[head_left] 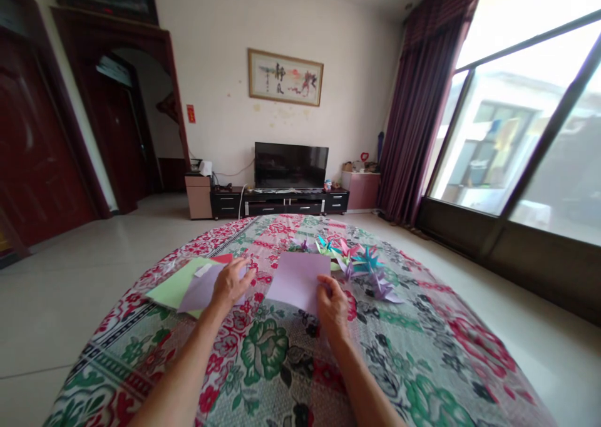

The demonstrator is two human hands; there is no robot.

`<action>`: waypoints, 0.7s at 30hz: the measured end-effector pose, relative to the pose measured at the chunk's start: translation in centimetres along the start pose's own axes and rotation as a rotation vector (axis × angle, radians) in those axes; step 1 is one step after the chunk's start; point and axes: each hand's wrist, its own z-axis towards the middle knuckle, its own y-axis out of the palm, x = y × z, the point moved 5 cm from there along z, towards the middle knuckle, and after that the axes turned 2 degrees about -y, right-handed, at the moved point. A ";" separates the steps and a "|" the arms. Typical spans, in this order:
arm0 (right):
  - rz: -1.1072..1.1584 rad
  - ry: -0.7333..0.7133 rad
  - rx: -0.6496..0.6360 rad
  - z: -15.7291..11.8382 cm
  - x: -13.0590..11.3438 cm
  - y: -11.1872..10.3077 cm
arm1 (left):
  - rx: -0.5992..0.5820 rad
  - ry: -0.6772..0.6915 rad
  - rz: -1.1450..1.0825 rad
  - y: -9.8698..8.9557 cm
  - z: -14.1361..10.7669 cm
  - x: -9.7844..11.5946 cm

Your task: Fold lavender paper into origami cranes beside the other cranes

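A square sheet of purple paper is in front of me, its right edge pinched by my right hand, thumb and fingers closed at that side. My left hand rests with fingers apart over the right part of a paper pile. In that pile a second purple sheet overlaps a light green sheet, and a bit of red paper shows behind. Beyond my right hand lie several folded paper cranes, among them a purple crane and a teal crane.
The round table wears a flowered cloth in red, green and grey. Past its far edge stand a low black cabinet and a television. A dark red curtain and large windows are on the right, wooden doors on the left.
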 end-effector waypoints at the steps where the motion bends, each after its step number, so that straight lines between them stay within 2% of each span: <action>1: 0.033 0.027 0.013 0.0 0.1 -0.2 | -0.010 -0.062 -0.110 0.4 0.1 0.6; 3: 0.088 0.060 0.017 0.1 0.0 -0.6 | -0.090 -0.207 -0.345 1.7 -0.1 2.0; 6: 0.149 0.115 -0.038 -0.1 0.1 -0.7 | -0.236 -0.315 -0.674 4.1 -1.1 4.2; 10: 0.222 0.215 -0.128 -0.6 0.9 -0.3 | -0.370 -0.445 -0.971 6.5 -2.7 5.0; 17: 0.367 0.413 -0.136 -0.5 1.2 -0.2 | -0.421 -0.560 -1.111 7.1 -3.4 4.3; 21: 0.392 0.490 -0.275 -0.5 1.2 0.4 | -0.433 -0.573 -1.120 7.2 -3.5 4.4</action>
